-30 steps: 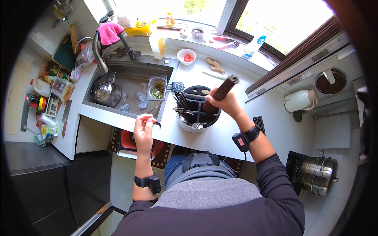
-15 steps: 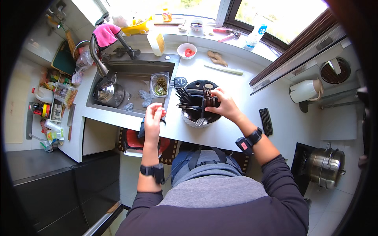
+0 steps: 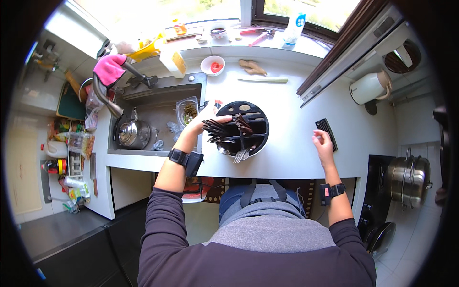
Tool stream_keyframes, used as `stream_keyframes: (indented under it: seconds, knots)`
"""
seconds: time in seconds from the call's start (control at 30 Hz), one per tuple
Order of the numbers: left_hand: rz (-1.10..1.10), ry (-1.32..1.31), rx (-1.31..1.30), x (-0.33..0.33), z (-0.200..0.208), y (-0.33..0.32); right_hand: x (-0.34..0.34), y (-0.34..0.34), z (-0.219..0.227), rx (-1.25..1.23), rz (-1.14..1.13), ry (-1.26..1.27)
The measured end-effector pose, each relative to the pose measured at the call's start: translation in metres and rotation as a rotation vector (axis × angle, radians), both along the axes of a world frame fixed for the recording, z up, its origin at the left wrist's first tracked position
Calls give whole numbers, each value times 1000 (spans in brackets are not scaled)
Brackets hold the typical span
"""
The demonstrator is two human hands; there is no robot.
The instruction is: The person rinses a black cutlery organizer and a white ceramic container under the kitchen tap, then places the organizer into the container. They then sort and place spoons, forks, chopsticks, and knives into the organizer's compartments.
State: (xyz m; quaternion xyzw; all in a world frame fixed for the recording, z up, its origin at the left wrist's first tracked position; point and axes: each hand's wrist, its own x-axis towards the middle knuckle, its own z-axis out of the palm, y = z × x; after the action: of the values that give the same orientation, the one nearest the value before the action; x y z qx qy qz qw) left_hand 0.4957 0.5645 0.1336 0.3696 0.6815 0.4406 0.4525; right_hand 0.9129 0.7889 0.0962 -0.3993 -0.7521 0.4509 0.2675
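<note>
A round white utensil holder (image 3: 260, 150) with a black divided top stands on the counter. Black-handled cutlery (image 3: 216, 130) leans out of its left part, dark brown chopsticks (image 3: 244, 124) stand in the middle, and forks (image 3: 240, 156) poke up at the near side. My left hand (image 3: 203, 120) grips the holder's left rim, its thumb over the rim; the other fingers are partly hidden. My right hand (image 3: 323, 142) hovers empty with loosely bent fingers apart, overlapping the left edge of a row of black sticks (image 3: 328, 133) lying side by side; contact is unclear.
At left is the sink (image 3: 162, 95) with a kettle (image 3: 131, 134) and a clear container (image 3: 187, 111). Behind lie a white bowl (image 3: 212, 66), ginger root (image 3: 252, 67) and a pale green stalk (image 3: 263, 80). A steel pot (image 3: 408, 182) sits at right.
My right hand has left the chopsticks in the holder and moved right to the black sticks. My left hand has moved from near the sink's edge onto the holder's rim.
</note>
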Motion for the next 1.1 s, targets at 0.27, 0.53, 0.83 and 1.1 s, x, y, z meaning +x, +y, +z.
stream_keyframes:
  seconds: [0.27, 0.53, 0.83, 1.1]
  knots:
    - [162, -375, 113, -7, 3, -29, 169, 27, -124, -55, -556, -344]
    - [691, 60, 254, 11, 35, -85, 176, 23, -133, 169, -365, -911]
    - [491, 716, 437, 101, 113, -64, 173, 57, -113, 376, -129, -656]
    - [256, 845, 309, 126, 113, -21, 171, 58, 120, -423, 122, -404]
